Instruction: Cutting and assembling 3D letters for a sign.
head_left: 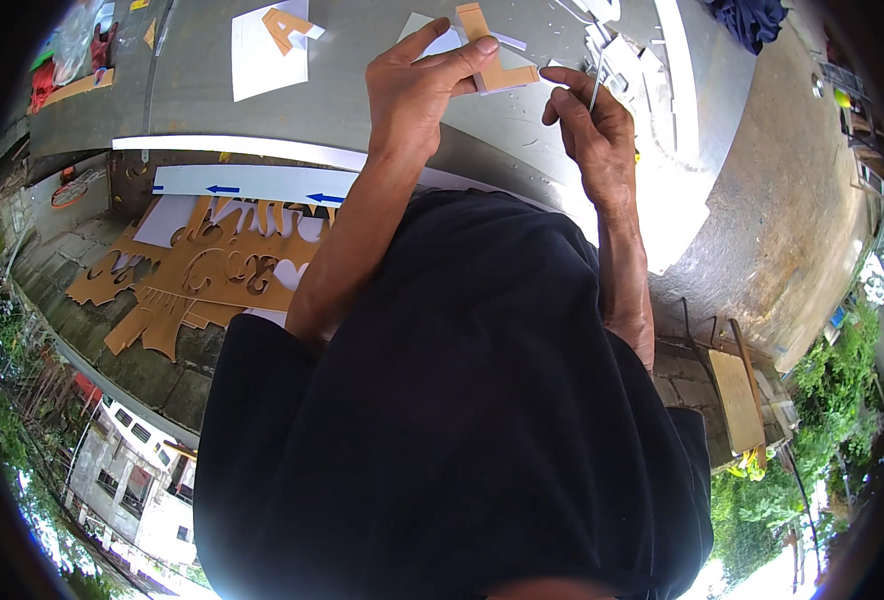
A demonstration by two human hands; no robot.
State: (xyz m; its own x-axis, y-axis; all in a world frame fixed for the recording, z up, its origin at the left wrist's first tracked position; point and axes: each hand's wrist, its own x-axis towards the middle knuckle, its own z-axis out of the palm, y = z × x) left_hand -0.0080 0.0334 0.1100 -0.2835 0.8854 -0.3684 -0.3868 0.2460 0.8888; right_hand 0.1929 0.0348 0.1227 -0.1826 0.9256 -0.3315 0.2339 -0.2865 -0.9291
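My left hand (412,90) grips an L-shaped brown board piece (492,62), its thumb lying across the upright arm. A white layer shows along the edge of that piece. My right hand (597,130) is just right of the short arm, its index finger reaching toward the tip; whether they touch, I cannot tell. A thin pale stick (599,75) rises from between the fingers of this hand, which are bent around it. Behind my left hand, a white sheet (420,28) lies on the grey table (352,85).
A letter-shaped brown cutout (284,32) lies on another white sheet (262,80) at the left. White offcuts (627,60) are piled right of my hands. Cut-out brown boards (212,265) lie below the table's near edge. Dark cloth (747,22) sits far right.
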